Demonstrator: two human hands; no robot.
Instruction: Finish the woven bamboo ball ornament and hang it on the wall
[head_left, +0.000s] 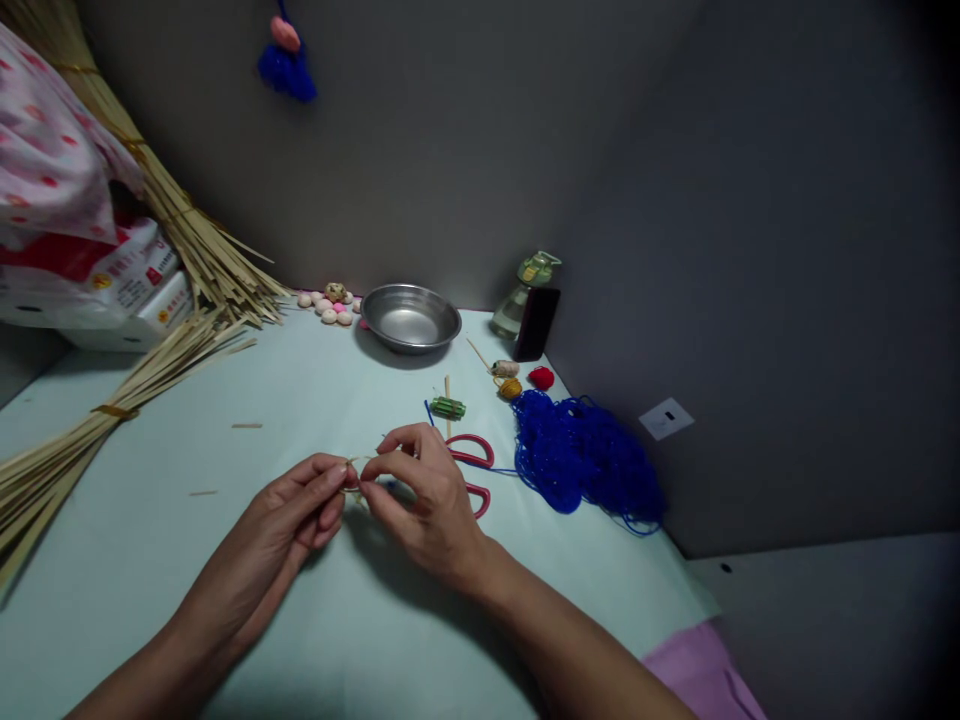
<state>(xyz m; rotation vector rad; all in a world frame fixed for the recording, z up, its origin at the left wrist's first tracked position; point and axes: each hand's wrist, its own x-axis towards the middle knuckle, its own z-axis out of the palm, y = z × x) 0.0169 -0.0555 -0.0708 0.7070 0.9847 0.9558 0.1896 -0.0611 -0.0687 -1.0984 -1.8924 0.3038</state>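
Observation:
Over the pale green tabletop (300,625), my left hand (296,505) pinches a thin pale strip (362,459) between thumb and forefinger. The strip is bent into a small loop, and it looks like the plant strips lying on the left. My right hand (427,500) closes its fingertips on the loop's right side, facing the left. Part of the loop is hidden behind the fingers. Beneath and beyond the right hand lie scissors with red handles (480,452), their blades mostly covered. A green thread bundle (448,407) lies just past them.
Blue yarn (585,455) heaps at right, near red (541,378) and mustard (510,388) yarn balls. Behind stand a dark phone (537,325), a bottle (512,310), a metal bowl (411,318) and several egg-shaped pieces (324,306). Bundled strips (116,411) and packages (127,270) occupy the left.

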